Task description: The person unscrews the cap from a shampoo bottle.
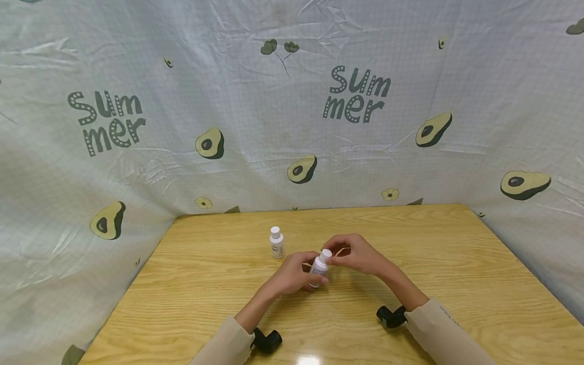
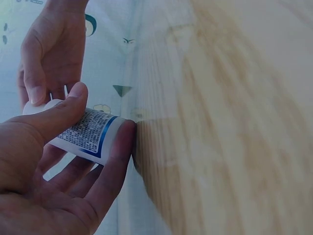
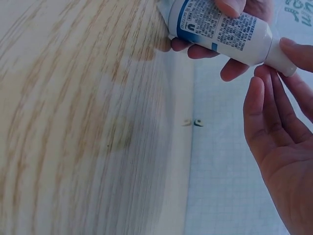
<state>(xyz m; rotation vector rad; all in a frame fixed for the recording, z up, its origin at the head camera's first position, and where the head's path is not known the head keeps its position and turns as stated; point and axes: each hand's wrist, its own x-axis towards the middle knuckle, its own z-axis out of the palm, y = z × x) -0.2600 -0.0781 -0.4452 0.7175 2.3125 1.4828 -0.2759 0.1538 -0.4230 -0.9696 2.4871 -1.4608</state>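
Note:
My left hand (image 1: 292, 274) grips a small white bottle (image 1: 318, 267) round its body, thumb on one side and fingers on the other. Printed text and a blue band show on its label in both wrist views. The bottle leans, its cap end up and to the right in the head view. With thumb and fingertips, my right hand (image 1: 355, 253) pinches the white cap (image 3: 280, 57), which sits on the bottle's neck. A second white bottle (image 1: 277, 244) with a white cap stands upright on the table, to the left and behind my hands.
The wooden table (image 1: 205, 289) runs back to a pale cloth (image 1: 255, 126) printed with avocados and the word summer. Black devices (image 1: 266, 341) are worn at both wrists, near the beige sleeves (image 1: 225, 344). A bright reflection lies at the table's front.

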